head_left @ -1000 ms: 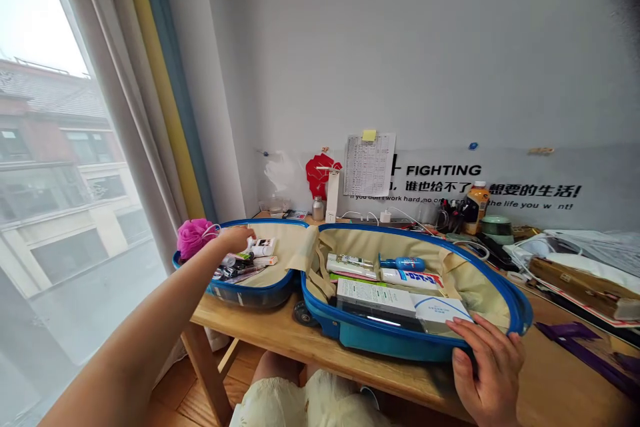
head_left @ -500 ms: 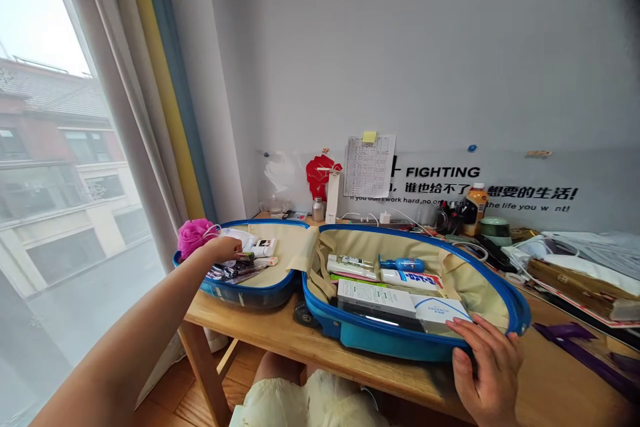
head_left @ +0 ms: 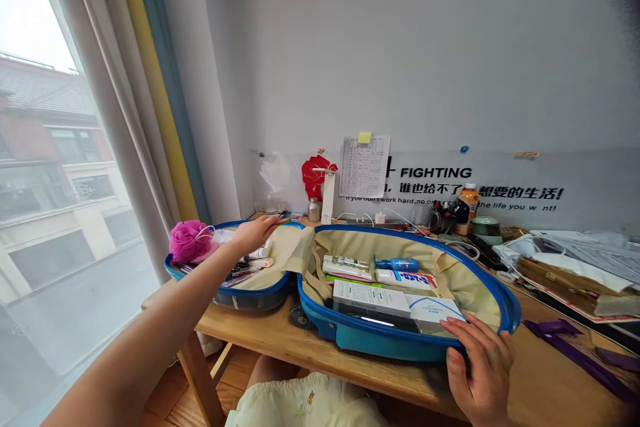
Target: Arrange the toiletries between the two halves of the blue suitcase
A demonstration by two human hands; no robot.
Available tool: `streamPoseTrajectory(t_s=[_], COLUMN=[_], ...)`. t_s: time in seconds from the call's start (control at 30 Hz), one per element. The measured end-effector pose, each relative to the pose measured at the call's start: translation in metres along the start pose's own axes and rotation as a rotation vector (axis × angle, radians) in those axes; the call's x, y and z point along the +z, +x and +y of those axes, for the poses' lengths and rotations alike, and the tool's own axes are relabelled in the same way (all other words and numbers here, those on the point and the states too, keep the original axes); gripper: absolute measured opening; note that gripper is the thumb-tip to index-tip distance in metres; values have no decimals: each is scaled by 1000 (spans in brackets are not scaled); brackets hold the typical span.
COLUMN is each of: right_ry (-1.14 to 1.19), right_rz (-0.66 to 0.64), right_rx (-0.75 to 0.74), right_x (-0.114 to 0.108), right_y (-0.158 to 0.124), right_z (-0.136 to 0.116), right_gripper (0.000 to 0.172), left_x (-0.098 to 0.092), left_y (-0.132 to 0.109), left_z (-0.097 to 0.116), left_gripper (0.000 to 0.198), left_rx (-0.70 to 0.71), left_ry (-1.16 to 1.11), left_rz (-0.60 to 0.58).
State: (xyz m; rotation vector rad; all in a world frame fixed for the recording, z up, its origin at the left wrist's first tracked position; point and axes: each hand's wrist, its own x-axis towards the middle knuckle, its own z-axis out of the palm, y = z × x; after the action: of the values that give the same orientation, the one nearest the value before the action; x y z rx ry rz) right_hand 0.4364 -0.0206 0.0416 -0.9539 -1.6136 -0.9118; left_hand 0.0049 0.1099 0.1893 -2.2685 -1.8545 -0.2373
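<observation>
A blue suitcase [head_left: 395,347] lies opened out on the wooden table, its two halves lined in beige. My left hand [head_left: 256,235] is over the left half, fingers together and pointing right; a small thing may be at the fingertips, too small to make out. Left of it sits a pink bath puff [head_left: 189,241]; white tubes and dark slim items lie beneath, partly hidden by my arm. My right hand [head_left: 479,357] rests on the right half's front rim, fingers stretched over a white box [head_left: 435,310]. Beside that are a toothpaste tube [head_left: 406,278] and a blue bottle [head_left: 400,264].
Behind the suitcase stand a small silver bottle [head_left: 313,210] and an orange-labelled bottle [head_left: 467,203]. At the right lie a brown case [head_left: 565,287], cables and a purple strap [head_left: 575,347]. The wall is at the back, a curtained window at the left.
My left hand has lifted from the items in the left half and moved right and away from me. My right hand stays on the rim. The view has shifted slightly.
</observation>
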Motion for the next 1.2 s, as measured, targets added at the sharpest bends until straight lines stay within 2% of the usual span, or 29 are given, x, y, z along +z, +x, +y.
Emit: streamPoseTrajectory(t_s=[0.1, 0.23, 0.33, 0.43, 0.57, 0.73, 0.87, 0.97, 1.07, 1.13, 1.2], right_ry=[4, 6, 3, 2, -3, 1, 17, 14, 11, 16, 21], right_rz=[-3, 6, -2, -13, -10, -14, -5, -6, 2, 13, 17], right_rx=[-13, -25, -44, -47, -37, -16, -13, -13, -27, -32, -28], right_x=[0, -1, -2, -3, -3, -2, -1, -1, 0, 1, 1], right_y=[1, 3, 5, 5, 3, 1, 1, 1, 1, 1, 1], right_z=[-1, -2, -2, -2, -1, 0, 1, 1, 2, 2, 1], right_gripper=[24, 23, 23, 23, 24, 24, 24, 24, 24, 24, 24], left_x=[-3, 7, 23, 39, 52, 57, 58, 55, 44, 35, 25], left_y=[11, 21, 29, 35, 39, 40, 39, 36, 32, 31, 32], left_z=[55, 121, 154, 173, 182, 182, 181, 181, 179, 171, 155], left_gripper=[44, 49, 48, 46, 46, 48, 43, 38, 37, 38, 41], left_rx=[193, 522, 608, 644, 653, 646, 618, 584, 536, 479, 392], left_ry=[-85, -185, -173, -161, -149, -165, -201, -252, -317, -356, -378], left_rz=[-10, -152, -237, -297, -357, -411, -402, -345, -234, -137, -34])
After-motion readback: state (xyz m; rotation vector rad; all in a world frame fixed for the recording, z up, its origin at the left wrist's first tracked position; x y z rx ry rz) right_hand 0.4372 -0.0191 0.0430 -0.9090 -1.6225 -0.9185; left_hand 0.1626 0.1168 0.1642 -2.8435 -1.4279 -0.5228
